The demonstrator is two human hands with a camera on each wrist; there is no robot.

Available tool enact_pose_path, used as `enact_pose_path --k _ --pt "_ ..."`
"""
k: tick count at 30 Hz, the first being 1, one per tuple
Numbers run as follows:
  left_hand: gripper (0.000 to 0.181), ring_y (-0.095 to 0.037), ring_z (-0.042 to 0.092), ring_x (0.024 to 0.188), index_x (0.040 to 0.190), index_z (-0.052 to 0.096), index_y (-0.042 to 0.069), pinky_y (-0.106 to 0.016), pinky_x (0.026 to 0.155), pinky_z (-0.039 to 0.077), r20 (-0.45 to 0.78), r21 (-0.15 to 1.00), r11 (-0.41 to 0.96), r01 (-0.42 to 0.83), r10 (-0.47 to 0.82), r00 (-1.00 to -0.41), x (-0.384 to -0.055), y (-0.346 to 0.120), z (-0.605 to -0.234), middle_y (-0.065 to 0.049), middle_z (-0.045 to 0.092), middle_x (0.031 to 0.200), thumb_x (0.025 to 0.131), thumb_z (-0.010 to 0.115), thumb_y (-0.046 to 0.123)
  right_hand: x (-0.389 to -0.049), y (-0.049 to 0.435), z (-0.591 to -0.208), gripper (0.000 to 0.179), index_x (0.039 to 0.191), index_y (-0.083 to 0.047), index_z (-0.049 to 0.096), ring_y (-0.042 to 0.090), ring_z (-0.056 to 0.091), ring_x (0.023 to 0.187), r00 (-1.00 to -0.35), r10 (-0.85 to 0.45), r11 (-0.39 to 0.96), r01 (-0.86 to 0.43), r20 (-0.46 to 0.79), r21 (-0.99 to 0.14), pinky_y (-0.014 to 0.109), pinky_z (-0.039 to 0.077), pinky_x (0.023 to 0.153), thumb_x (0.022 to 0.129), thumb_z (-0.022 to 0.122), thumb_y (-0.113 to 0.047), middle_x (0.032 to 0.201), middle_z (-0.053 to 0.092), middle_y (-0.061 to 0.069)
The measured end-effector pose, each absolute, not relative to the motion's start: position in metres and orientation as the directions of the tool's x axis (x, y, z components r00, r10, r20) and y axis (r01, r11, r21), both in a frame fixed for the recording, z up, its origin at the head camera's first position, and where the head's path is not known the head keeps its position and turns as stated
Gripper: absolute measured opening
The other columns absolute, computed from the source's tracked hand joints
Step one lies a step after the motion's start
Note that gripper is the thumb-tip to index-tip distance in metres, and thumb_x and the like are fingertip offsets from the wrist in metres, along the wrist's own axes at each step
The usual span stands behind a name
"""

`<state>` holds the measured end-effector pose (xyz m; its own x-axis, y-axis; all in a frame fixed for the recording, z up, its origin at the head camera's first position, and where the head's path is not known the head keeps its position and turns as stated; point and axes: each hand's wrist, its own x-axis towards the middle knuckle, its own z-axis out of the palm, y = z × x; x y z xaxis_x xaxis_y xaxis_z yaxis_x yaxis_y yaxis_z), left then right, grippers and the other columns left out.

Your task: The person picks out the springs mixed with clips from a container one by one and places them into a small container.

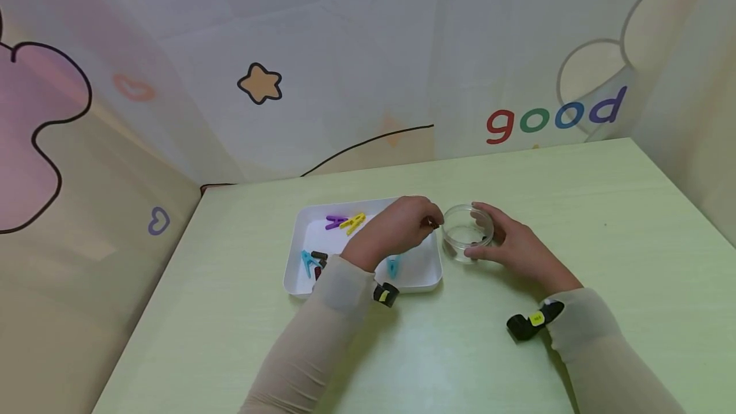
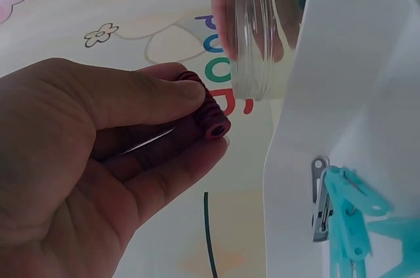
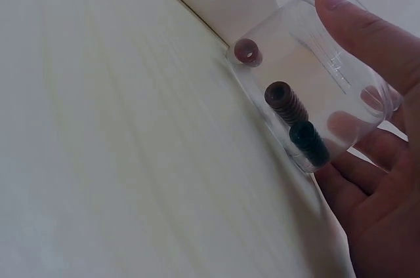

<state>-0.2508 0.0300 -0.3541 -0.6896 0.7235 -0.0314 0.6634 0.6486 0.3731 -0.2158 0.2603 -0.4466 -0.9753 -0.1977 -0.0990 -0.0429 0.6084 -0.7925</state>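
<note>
My left hand [image 1: 399, 225] pinches a dark red coil spring [image 2: 210, 117] between thumb and fingers, over the right side of the white tray [image 1: 422, 288] and close to the jar's mouth. A clear round jar [image 1: 458, 254] stands beside the tray, and my right hand [image 1: 514, 245] grips it from the right, thumb on the near side. Through its wall in the right wrist view show a reddish spring [image 3: 247, 51], a brown spring [image 3: 285, 102] and a dark green spring [image 3: 309, 143], lying at the bottom.
Purple [image 1: 335, 222] and yellow clothespins [image 1: 353, 223] lie at the tray's back; a light blue clothespin [image 1: 308, 261] and a dark spring [image 1: 319, 255] lie at its left. Teal clips [image 2: 351, 219] and a grey metal clip [image 2: 319, 199] are also inside. Behind the pale table [image 1: 609, 222] hangs a printed cloth [image 1: 356, 69].
</note>
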Motion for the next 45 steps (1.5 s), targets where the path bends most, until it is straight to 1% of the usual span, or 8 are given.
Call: enact_pose_path --k 8,12,17,25,31,35,42,45 --pt "0.02 -0.005 0.056 0.092 0.105 0.066 0.015 -0.02 0.087 0.048 0.01 0.399 0.624 0.672 0.73 -0.683 -0.248 0.035 -0.356 0.006 0.064 0.102 0.088 0.057 0.014 -0.213 0.261 -0.446 0.083 0.135 -0.052 0.021 0.024 0.034 0.134 -0.978 -0.175 0.586 -0.01 -0.115 -0.81 0.054 0.03 0.104 0.068 0.068 -0.058 0.145 0.034 -0.005" --pt "0.019 -0.005 0.056 0.092 0.105 0.067 0.015 -0.019 0.087 0.047 0.023 0.388 0.612 0.689 0.741 -0.671 -0.248 0.037 -0.359 0.006 0.065 0.102 0.088 0.057 0.014 -0.214 0.261 -0.446 0.084 0.136 -0.05 0.02 0.025 0.033 0.133 -0.977 -0.181 0.6 -0.021 -0.11 -0.799 0.056 0.029 0.103 0.068 0.068 -0.059 0.145 0.034 -0.004" --pt "0.019 -0.004 0.056 0.092 0.105 0.067 0.016 -0.018 0.086 0.047 0.03 0.382 0.602 0.702 0.751 -0.66 -0.247 0.04 -0.359 0.007 0.064 0.102 0.089 0.056 0.015 -0.215 0.26 -0.446 0.088 0.139 -0.048 0.017 0.028 0.034 0.133 -0.975 -0.197 0.609 -0.038 -0.105 -0.792 0.057 0.029 0.103 0.068 0.068 -0.058 0.146 0.034 0.0" --pt "0.019 -0.003 0.056 0.088 0.104 0.067 0.015 -0.016 0.083 0.046 0.053 0.359 0.581 0.731 0.769 -0.637 -0.246 0.047 -0.362 0.007 0.065 0.101 0.089 0.055 0.013 -0.213 0.261 -0.445 0.089 0.141 -0.042 0.019 0.028 0.036 0.132 -0.975 -0.205 0.6 -0.053 -0.09 -0.798 0.055 0.032 0.102 0.068 0.067 -0.06 0.145 0.035 0.0" --pt "0.02 -0.003 0.055 0.086 0.104 0.066 0.015 -0.015 0.082 0.046 0.053 0.377 0.577 0.724 0.767 -0.639 -0.246 0.051 -0.364 0.006 0.064 0.101 0.089 0.054 0.012 -0.212 0.26 -0.444 0.09 0.141 -0.042 0.018 0.03 0.035 0.131 -0.976 -0.197 0.616 -0.046 -0.096 -0.787 0.057 0.032 0.1 0.068 0.066 -0.061 0.145 0.034 0.001" --pt "0.02 -0.003 0.053 0.085 0.104 0.066 0.016 -0.015 0.081 0.046 0.056 0.379 0.575 0.725 0.768 -0.638 -0.245 0.052 -0.366 0.005 0.064 0.101 0.09 0.052 0.011 -0.212 0.261 -0.443 0.09 0.142 -0.04 0.019 0.029 0.036 0.13 -0.976 -0.2 0.62 -0.055 -0.09 -0.783 0.056 0.033 0.1 0.067 0.065 -0.062 0.144 0.034 0.002" --pt "0.022 -0.002 0.054 0.088 0.106 0.066 0.017 -0.014 0.083 0.045 0.071 0.392 0.579 0.715 0.756 -0.651 -0.243 0.055 -0.367 0.007 0.06 0.1 0.091 0.05 0.011 -0.213 0.261 -0.443 0.089 0.141 -0.041 0.02 0.025 0.043 0.121 -0.978 -0.192 0.619 -0.06 -0.076 -0.783 0.052 0.036 0.096 0.068 0.067 -0.059 0.139 0.041 0.001" --pt "0.023 -0.002 0.053 0.088 0.106 0.066 0.017 -0.013 0.083 0.044 0.078 0.386 0.574 0.722 0.76 -0.645 -0.243 0.057 -0.367 0.007 0.061 0.101 0.091 0.05 0.01 -0.213 0.261 -0.444 0.087 0.141 -0.043 0.02 0.026 0.043 0.124 -0.977 -0.2 0.603 -0.063 -0.075 -0.795 0.052 0.036 0.098 0.069 0.067 -0.058 0.14 0.04 0.001"
